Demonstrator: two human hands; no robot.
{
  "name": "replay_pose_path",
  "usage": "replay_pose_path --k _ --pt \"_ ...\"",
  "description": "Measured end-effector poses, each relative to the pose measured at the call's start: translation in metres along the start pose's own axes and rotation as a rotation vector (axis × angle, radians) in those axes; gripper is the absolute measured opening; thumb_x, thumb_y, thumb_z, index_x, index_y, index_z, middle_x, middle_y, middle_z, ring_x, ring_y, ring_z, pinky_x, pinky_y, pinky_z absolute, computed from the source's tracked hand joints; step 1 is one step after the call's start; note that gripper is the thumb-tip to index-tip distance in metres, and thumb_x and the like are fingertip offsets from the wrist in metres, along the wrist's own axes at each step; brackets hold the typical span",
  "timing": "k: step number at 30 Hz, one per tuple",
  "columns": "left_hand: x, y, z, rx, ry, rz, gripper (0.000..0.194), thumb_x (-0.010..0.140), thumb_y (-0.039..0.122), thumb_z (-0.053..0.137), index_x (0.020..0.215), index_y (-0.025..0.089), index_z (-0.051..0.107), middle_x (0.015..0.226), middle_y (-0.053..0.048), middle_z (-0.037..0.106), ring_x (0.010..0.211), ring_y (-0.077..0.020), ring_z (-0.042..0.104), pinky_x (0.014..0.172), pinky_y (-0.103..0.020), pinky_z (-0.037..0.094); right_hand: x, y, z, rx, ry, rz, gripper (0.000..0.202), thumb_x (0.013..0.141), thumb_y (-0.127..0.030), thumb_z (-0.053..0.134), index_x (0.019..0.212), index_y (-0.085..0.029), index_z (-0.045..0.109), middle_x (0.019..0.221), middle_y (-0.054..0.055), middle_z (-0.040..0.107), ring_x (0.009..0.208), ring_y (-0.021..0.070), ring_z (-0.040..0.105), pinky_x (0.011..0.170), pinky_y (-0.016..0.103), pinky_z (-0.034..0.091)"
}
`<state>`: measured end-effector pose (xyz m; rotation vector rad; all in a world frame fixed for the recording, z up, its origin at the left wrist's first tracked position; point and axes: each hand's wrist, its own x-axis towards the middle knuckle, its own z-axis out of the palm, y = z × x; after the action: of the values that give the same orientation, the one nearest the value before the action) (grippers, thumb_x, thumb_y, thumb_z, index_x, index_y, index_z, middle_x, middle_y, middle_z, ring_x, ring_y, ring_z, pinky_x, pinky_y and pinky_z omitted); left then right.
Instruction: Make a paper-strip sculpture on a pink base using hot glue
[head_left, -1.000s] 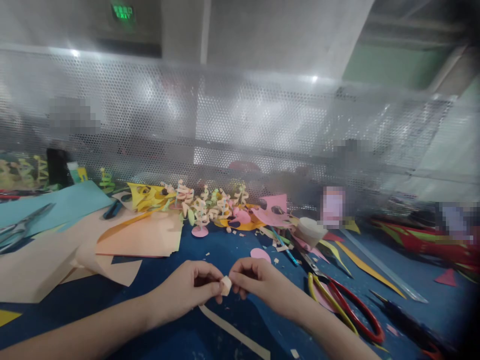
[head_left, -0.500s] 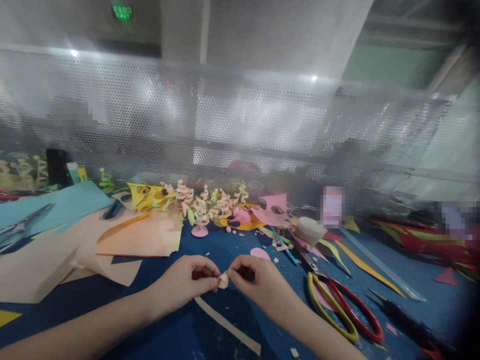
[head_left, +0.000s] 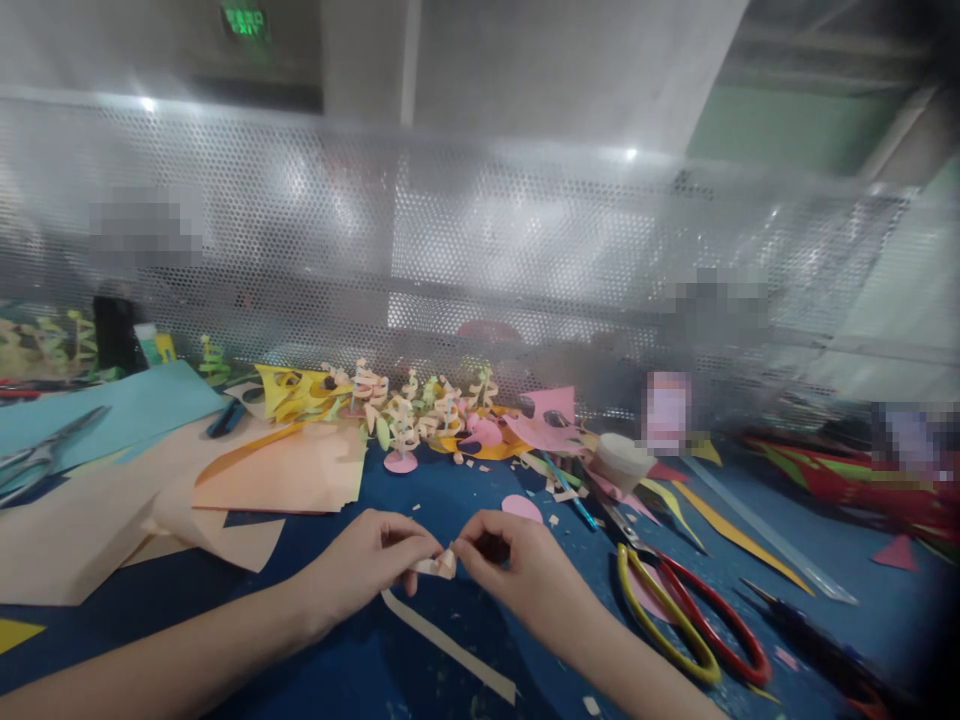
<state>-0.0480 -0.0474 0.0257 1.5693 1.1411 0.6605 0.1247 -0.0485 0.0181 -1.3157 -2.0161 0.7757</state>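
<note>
Between the fingertips of both hands is a small folded cream paper piece [head_left: 445,565], low in the middle of the view. My left hand [head_left: 382,552] pinches its left side, where a short strip shows. My right hand [head_left: 504,555] pinches its right edge with thumb and forefinger. Under my left hand a long cream paper strip [head_left: 450,648] runs down to the right on the blue table [head_left: 315,670]. A pink paper disc [head_left: 521,508] lies just behind my right hand.
Red-and-yellow-handled scissors [head_left: 675,620] and a dark pen-like tool [head_left: 810,630] lie right. Peach sheets [head_left: 292,475], a blue sheet [head_left: 142,410] and grey scissors [head_left: 45,455] are left. Paper spirals [head_left: 405,425], a white cup [head_left: 622,460] and a mesh screen [head_left: 487,230] stand behind.
My left fingers have shifted slightly on the paper piece, and a short strip now shows between them and the fold. The long strip has slid slightly left.
</note>
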Motion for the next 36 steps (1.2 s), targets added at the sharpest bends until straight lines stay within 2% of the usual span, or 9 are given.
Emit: replay_pose_path --k 2,8,14,21,25,29,35,36 --pt "-0.001 0.000 0.000 0.018 0.010 -0.015 0.035 0.074 0.043 0.048 0.063 0.013 0.062 0.043 0.005 0.046 0.042 -0.0075 0.033 0.044 -0.019 0.024 0.000 -0.001 0.000 -0.005 -0.003 -0.008 0.015 0.073 -0.024 0.048 0.062 -0.018 0.057 0.055 -0.001 0.056 0.053 0.0117 0.048 0.049 0.021 0.035" --pt "-0.001 -0.003 -0.001 0.030 -0.034 0.016 0.031 0.066 0.043 0.059 0.068 0.014 0.066 0.050 0.004 0.047 0.050 -0.0096 0.043 0.049 -0.019 0.032 -0.001 -0.003 0.001 0.009 -0.018 -0.006 0.014 0.072 -0.025 0.050 0.062 -0.018 0.056 0.054 -0.002 0.053 0.051 0.0110 0.046 0.047 0.021 0.033" --pt "-0.002 -0.003 -0.002 0.040 -0.028 0.002 0.028 0.065 0.041 0.060 0.066 0.015 0.067 0.047 0.006 0.039 0.048 -0.0086 0.033 0.043 -0.018 0.025 -0.003 -0.006 -0.002 0.039 -0.042 -0.026 0.015 0.075 -0.026 0.049 0.064 -0.018 0.057 0.054 -0.003 0.050 0.052 0.0105 0.043 0.047 0.020 0.032" --pt "-0.003 0.003 0.000 0.024 -0.015 0.013 0.019 0.065 0.031 0.060 0.060 0.015 0.067 0.052 0.005 0.049 0.052 -0.0088 0.037 0.050 -0.019 0.026 -0.005 -0.011 0.000 0.078 -0.032 -0.009 0.014 0.074 -0.024 0.050 0.064 -0.017 0.057 0.055 -0.002 0.051 0.053 0.0107 0.044 0.049 0.021 0.033" --pt "-0.001 -0.003 -0.001 -0.023 -0.018 0.040 0.022 0.065 0.036 0.061 0.064 0.015 0.068 0.054 0.004 0.053 0.055 -0.0100 0.040 0.054 -0.020 0.029 -0.004 -0.009 0.000 0.176 -0.039 0.024 0.016 0.074 -0.028 0.051 0.065 -0.017 0.057 0.056 -0.003 0.049 0.054 0.0105 0.043 0.050 0.021 0.032" --pt "0.000 -0.006 -0.001 -0.044 -0.004 0.047 0.027 0.066 0.040 0.061 0.069 0.014 0.067 0.056 0.003 0.053 0.056 -0.0107 0.041 0.055 -0.021 0.029 -0.001 -0.005 -0.003 0.330 -0.113 0.058 0.021 0.074 -0.036 0.054 0.067 -0.016 0.056 0.057 -0.003 0.048 0.053 0.0101 0.042 0.050 0.022 0.033" --pt "0.000 0.000 -0.001 -0.039 -0.030 0.001 0.033 0.075 0.042 0.049 0.067 0.014 0.064 0.045 0.008 0.035 0.045 -0.0077 0.027 0.045 -0.020 0.020 0.001 -0.002 -0.005 0.364 -0.133 0.077 0.023 0.075 -0.037 0.054 0.065 -0.016 0.054 0.056 -0.003 0.048 0.052 0.0098 0.042 0.051 0.023 0.033" --pt "0.000 0.000 -0.001 -0.039 -0.030 -0.004 0.031 0.074 0.041 0.050 0.068 0.014 0.065 0.045 0.008 0.036 0.045 -0.0078 0.027 0.045 -0.020 0.021 0.001 -0.001 -0.005 0.362 -0.128 0.079 0.023 0.075 -0.037 0.053 0.065 -0.016 0.053 0.056 -0.003 0.048 0.053 0.0098 0.043 0.052 0.023 0.033"
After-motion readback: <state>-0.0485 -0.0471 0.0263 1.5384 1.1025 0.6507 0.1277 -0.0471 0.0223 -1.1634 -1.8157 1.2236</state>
